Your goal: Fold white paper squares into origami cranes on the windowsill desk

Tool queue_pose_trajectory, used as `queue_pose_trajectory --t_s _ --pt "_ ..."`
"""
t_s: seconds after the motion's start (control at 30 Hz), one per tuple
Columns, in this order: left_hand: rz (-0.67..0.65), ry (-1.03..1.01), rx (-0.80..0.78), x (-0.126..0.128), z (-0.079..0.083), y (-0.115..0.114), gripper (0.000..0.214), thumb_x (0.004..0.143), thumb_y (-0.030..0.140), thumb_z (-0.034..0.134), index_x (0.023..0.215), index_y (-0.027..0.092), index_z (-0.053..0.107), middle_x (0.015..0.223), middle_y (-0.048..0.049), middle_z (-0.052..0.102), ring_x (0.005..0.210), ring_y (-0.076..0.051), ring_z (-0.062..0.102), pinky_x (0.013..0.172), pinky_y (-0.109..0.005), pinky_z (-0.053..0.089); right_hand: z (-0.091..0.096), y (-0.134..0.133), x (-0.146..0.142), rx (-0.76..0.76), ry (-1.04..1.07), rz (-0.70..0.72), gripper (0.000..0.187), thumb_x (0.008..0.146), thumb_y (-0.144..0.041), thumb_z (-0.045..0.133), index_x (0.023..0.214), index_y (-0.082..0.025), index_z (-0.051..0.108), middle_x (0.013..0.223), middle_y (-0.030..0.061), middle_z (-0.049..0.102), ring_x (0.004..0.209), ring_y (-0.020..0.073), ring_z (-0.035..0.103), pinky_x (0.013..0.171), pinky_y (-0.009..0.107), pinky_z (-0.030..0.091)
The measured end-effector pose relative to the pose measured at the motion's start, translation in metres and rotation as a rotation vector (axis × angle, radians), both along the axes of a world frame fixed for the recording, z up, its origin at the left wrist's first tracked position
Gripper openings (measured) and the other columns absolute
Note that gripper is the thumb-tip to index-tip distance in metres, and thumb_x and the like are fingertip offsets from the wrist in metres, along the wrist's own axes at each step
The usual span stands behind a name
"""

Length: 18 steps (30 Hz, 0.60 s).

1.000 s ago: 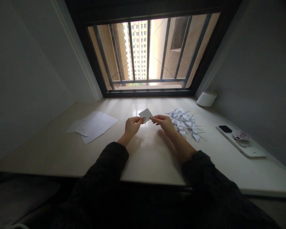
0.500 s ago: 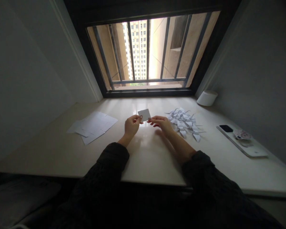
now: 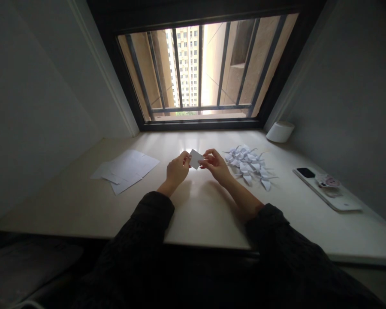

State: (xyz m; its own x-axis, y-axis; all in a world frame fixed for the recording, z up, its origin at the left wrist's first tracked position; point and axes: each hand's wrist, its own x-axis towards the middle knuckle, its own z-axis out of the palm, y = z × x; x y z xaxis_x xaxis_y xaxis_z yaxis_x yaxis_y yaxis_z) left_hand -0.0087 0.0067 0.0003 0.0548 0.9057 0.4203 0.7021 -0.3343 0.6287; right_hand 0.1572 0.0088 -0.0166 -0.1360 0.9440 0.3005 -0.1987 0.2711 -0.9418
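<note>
A small square piece of white paper is held up over the sill, turned so that a corner points upward. My left hand pinches it at its left side. On the other side, the fingers of my right hand grip the paper's right corner. Just right of my right hand lies a pile of several folded white paper cranes. Loose white paper sheets overlap one another to the left of my left hand.
The pale sill runs up to a dark-framed window with bars outside. A phone with a round grip on its back lies at the right. A white rounded object stands in the back right corner.
The small paper has been turned between my hands, from lying nearly square-on to corner-up. My right hand's fingers have risen and curled in at its right corner.
</note>
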Motion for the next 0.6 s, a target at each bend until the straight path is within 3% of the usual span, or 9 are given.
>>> queue_pose_trajectory --t_s 0.13,0.33,0.43,0.6 --pt "-0.038 -0.040 0.015 0.002 -0.006 0.002 0.022 0.088 0.041 0.048 0.081 0.025 0.060 0.066 0.0012 0.068 0.060 -0.015 0.060 0.056 -0.024 0.035 -0.002 0.001 0.003 0.013 -0.098 0.025 0.033 0.063 -0.044 0.075 0.086 -0.022 0.069 0.081 0.0012 0.069 0.068 0.0145 0.061 0.072 0.034 0.053" --pt "-0.193 -0.444 -0.043 0.005 -0.003 0.004 0.034 0.084 0.040 0.054 0.114 0.023 0.058 0.075 0.0000 0.070 0.067 -0.013 0.064 0.059 -0.022 0.044 -0.002 0.000 0.005 -0.047 -0.020 -0.003 0.048 0.059 -0.037 0.080 0.104 -0.022 0.071 0.081 0.0033 0.074 0.077 0.0206 0.067 0.083 0.040 0.051" --pt "-0.286 -0.561 -0.081 0.005 0.001 0.005 0.036 0.083 0.038 0.056 0.113 0.020 0.061 0.087 -0.0038 0.072 0.074 -0.014 0.065 0.062 -0.023 0.046 0.000 -0.001 0.005 -0.068 0.022 -0.015 0.053 0.055 -0.036 0.082 0.106 -0.023 0.070 0.084 0.0035 0.075 0.082 0.0226 0.068 0.086 0.042 0.050" --pt "-0.319 -0.566 -0.079 0.001 0.004 0.009 0.035 0.078 0.035 0.062 0.108 0.019 0.067 0.100 -0.0076 0.071 0.084 -0.017 0.065 0.068 -0.026 0.049 0.001 0.001 0.007 -0.108 0.064 -0.052 0.054 0.053 -0.036 0.083 0.104 -0.023 0.071 0.083 0.0034 0.075 0.082 0.0223 0.068 0.085 0.041 0.051"
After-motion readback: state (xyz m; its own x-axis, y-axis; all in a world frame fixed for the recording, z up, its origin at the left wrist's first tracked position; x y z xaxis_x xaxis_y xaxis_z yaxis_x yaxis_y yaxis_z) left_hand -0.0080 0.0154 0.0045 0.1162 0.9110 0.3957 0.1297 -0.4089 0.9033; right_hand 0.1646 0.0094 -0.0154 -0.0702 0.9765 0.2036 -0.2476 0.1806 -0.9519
